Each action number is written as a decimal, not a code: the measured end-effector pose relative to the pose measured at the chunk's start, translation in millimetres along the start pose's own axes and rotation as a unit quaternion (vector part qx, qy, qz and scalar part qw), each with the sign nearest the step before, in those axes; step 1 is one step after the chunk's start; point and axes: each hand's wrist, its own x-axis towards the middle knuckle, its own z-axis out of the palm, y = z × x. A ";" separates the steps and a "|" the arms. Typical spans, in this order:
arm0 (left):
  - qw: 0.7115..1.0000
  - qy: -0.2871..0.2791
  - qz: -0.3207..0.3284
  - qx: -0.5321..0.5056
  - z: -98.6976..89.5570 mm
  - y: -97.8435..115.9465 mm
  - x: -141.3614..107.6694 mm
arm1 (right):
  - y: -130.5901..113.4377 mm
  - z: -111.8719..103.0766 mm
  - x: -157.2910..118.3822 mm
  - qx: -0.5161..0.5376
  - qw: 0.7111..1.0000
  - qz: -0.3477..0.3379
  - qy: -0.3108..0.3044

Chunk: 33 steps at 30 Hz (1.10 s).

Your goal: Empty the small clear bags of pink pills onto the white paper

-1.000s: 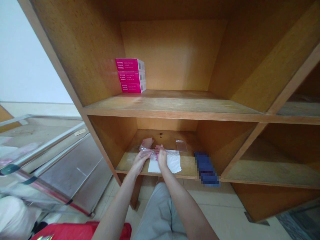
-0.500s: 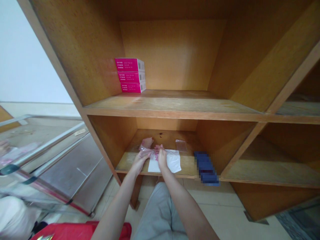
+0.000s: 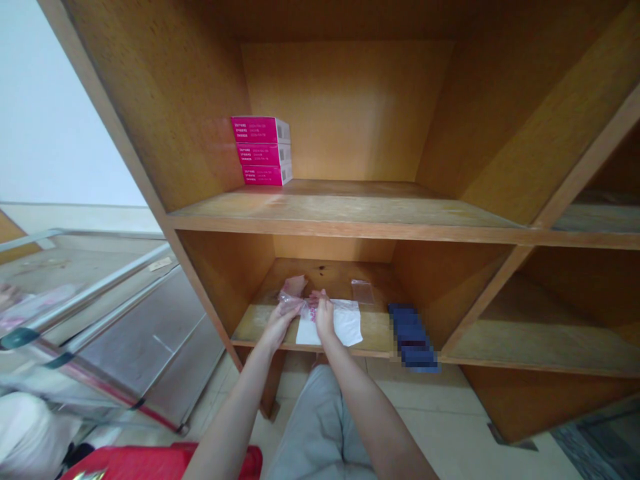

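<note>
My left hand (image 3: 281, 322) is closed on the edge of a clear plastic bag (image 3: 291, 293) at the left of the lower shelf. Just right of it, my right hand (image 3: 324, 312) is closed over small pink pieces (image 3: 313, 311); what its fingers grip is too small to make out. Under my right hand lies a white sheet (image 3: 347, 323), flat near the shelf's front edge. A clear flat packet (image 3: 362, 291) rests behind the sheet, to the right.
Three pink boxes (image 3: 265, 155) are stacked on the upper shelf (image 3: 350, 200). A blurred blue object (image 3: 414, 337) is at the lower shelf's right. On the left stand a metal-framed cart (image 3: 145, 320) and a red item (image 3: 135, 461); another person's hand (image 3: 9, 293) shows there.
</note>
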 end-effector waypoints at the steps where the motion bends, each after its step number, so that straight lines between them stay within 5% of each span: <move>1: 1.000 0.000 0.001 0.000 -0.2 0.0 0.0 | 0.3 0.2 0.3 0.000 1.000 0.000 0.002; 6: 1.000 0.009 0.007 -0.009 -2.2 -1.7 0.7 | 1.5 0.8 0.3 0.006 1.000 -0.004 0.007; 15: 0.998 0.033 0.007 -0.051 2.2 7.2 -4.4 | -11.3 3.7 -2.4 -0.004 0.994 -0.108 0.017; 19: 0.996 0.049 0.013 -0.074 12.4 22.7 -15.6 | -23.6 -2.3 -13.1 0.018 0.999 -0.031 0.032; 24: 0.993 0.039 0.048 -0.099 39.3 39.1 -33.5 | -39.1 -14.0 -44.0 0.050 0.990 0.127 -0.037; 28: 0.992 0.017 0.062 -0.111 57.7 43.9 -50.0 | -53.7 -19.1 -61.4 0.104 0.984 0.127 -0.066; 33: 0.989 0.001 0.055 -0.136 64.0 49.1 -70.8 | -64.2 -26.0 -63.1 0.134 0.986 0.100 -0.028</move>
